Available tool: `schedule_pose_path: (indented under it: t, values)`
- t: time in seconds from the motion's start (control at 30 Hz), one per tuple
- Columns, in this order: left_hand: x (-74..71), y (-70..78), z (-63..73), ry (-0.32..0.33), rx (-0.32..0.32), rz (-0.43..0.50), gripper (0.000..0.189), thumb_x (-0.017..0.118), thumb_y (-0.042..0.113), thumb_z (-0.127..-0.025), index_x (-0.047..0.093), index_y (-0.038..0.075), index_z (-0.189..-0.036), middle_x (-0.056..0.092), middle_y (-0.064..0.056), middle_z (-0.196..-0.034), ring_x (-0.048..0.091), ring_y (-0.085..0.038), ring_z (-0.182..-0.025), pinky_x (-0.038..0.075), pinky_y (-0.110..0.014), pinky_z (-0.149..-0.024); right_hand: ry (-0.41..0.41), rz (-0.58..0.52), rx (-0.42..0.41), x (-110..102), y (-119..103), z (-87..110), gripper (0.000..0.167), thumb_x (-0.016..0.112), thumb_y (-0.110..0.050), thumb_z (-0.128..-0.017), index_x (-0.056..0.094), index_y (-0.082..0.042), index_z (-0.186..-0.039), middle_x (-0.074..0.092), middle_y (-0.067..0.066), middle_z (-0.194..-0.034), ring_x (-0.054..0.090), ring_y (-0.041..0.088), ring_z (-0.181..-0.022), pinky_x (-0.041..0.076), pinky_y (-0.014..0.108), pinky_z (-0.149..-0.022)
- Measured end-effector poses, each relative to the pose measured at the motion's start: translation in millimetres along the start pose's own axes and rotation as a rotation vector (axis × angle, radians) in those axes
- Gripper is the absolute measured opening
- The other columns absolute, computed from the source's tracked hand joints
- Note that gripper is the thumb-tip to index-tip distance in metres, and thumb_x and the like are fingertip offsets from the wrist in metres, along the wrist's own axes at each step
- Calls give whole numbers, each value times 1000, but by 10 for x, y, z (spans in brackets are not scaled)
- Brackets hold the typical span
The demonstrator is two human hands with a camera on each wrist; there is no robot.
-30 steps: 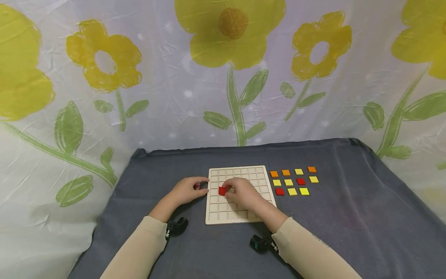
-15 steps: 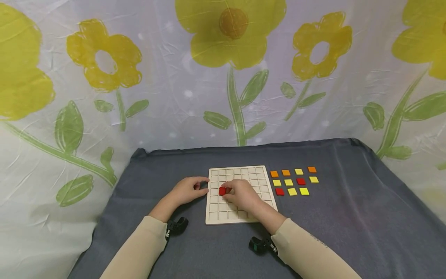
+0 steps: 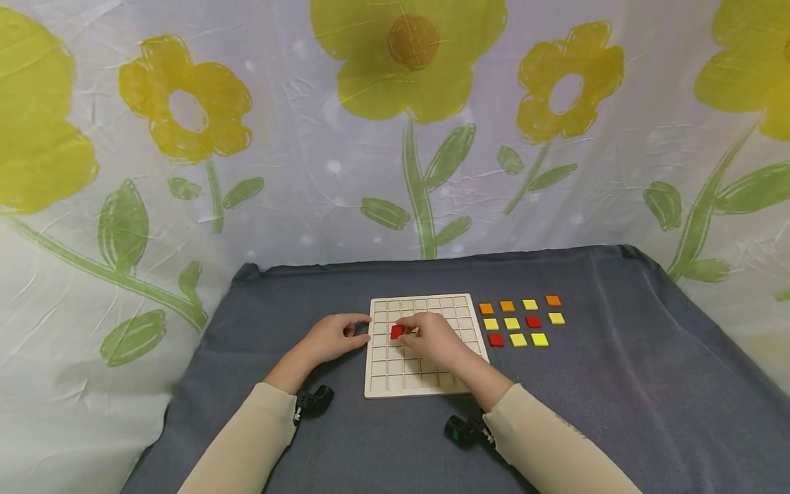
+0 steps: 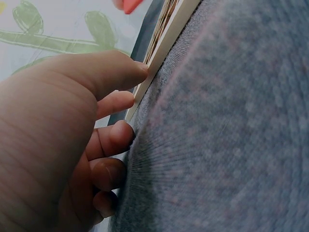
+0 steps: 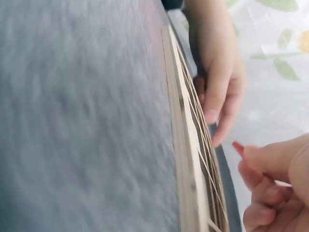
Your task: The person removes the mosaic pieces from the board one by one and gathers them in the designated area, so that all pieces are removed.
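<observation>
My right hand [image 3: 433, 340] pinches a small red square tile [image 3: 396, 332] between thumb and fingertips. It is over the left part of a pale wooden grid board [image 3: 386, 381]. In the right wrist view the red tile [image 5: 237, 147] juts from the fingertips, visibly above the board. At the board's left edge, my left hand [image 3: 328, 336] rests thumb and fingertips against the rim. From the left wrist view, the left hand's thumb [image 4: 116, 72] lies against the board's side [image 4: 164, 50], the other fingers loosely bent. Part of the grid is hidden under my right hand and forearm.
Right of the board lie loose square tiles in three rows: several yellow tiles [image 3: 511, 324], orange tiles [image 3: 507, 306] and red tiles [image 3: 533, 322]. A dark grey cloth [image 3: 617, 384] covers the table. Behind it hangs a flower-printed curtain [image 3: 296, 171].
The red tile, at first nearly flat over a square, has tilted and shifted slightly away and right with my right hand. My left hand has stayed at the board's edge.
</observation>
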State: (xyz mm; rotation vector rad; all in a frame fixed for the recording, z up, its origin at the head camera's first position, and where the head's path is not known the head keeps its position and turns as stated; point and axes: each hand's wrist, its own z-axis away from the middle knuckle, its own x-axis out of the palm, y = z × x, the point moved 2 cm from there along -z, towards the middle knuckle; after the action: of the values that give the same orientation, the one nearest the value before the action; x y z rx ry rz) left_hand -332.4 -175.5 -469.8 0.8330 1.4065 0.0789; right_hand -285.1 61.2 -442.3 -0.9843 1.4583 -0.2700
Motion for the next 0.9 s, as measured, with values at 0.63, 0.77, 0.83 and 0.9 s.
schedule_pose_path:
  t: [0.63, 0.77, 0.83, 0.9]
  values:
    - [-9, 7, -6, 1, 11, 5, 44, 74, 33, -97, 67, 16, -137, 51, 3, -68, 40, -13, -57, 35, -33, -59, -26, -73, 106, -530, -117, 106, 37, 67, -11, -101, 67, -6, -138, 70, 13, -121, 48, 17, -61, 40, 30, -58]
    - [-12, 23, 18, 1, 5, -4, 45, 74, 33, -97, 67, 16, -138, 51, 3, -68, 39, -13, -57, 35, -34, -60, -16, -102, 102, -647, -106, 131, 38, 66, -8, -101, 65, -3, -139, 68, 17, -124, 45, 17, -58, 39, 31, -57]
    - [-9, 21, 24, 0, 4, -8, 45, 73, 33, -97, 67, 16, -138, 51, 3, -68, 39, -13, -57, 35, -34, -60, -6, -108, 107, -705, -94, 147, 38, 65, -8, -101, 65, -3, -139, 68, 17, -125, 46, 18, -58, 40, 31, -58]
    - [-5, 10, 22, 2, 7, -7, 45, 73, 33, -98, 67, 16, -138, 50, 2, -68, 39, -13, -57, 34, -34, -59, 4, -116, 110, -760, -78, 162, 38, 65, -8, -102, 64, -4, -139, 67, 17, -127, 48, 18, -62, 41, 32, -60]
